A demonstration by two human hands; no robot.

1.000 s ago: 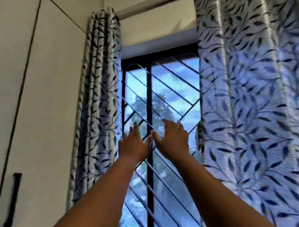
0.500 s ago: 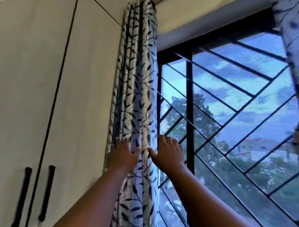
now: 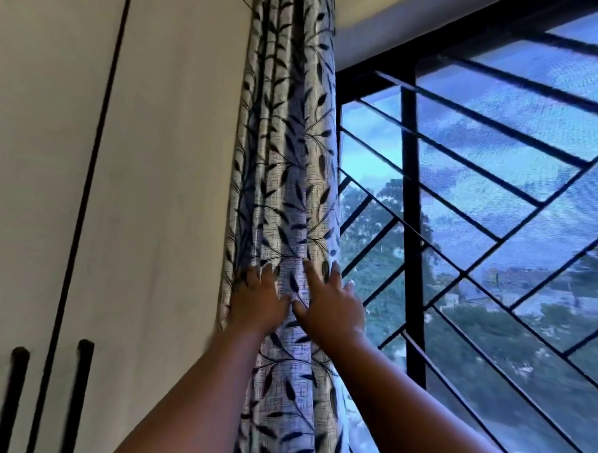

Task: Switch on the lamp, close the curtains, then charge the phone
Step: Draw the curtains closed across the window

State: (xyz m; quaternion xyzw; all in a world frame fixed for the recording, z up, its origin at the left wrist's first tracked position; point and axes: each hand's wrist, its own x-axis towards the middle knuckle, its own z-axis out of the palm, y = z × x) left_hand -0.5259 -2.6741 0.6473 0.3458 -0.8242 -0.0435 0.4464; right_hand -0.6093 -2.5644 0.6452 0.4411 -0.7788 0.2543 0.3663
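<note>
We see the left hand [image 3: 258, 301] and right hand [image 3: 332, 304] both flat, fingers straight, touching the bunched curtain [image 3: 290, 164] beside the window [image 3: 497, 207].

woven cloth curtain [image 3: 286, 177], matt — black metal grille [image 3: 408, 203]

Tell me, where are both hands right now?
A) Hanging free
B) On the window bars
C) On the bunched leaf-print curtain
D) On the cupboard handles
C: the left hand and right hand both lie with spread fingers on the gathered curtain beside the window.
</note>
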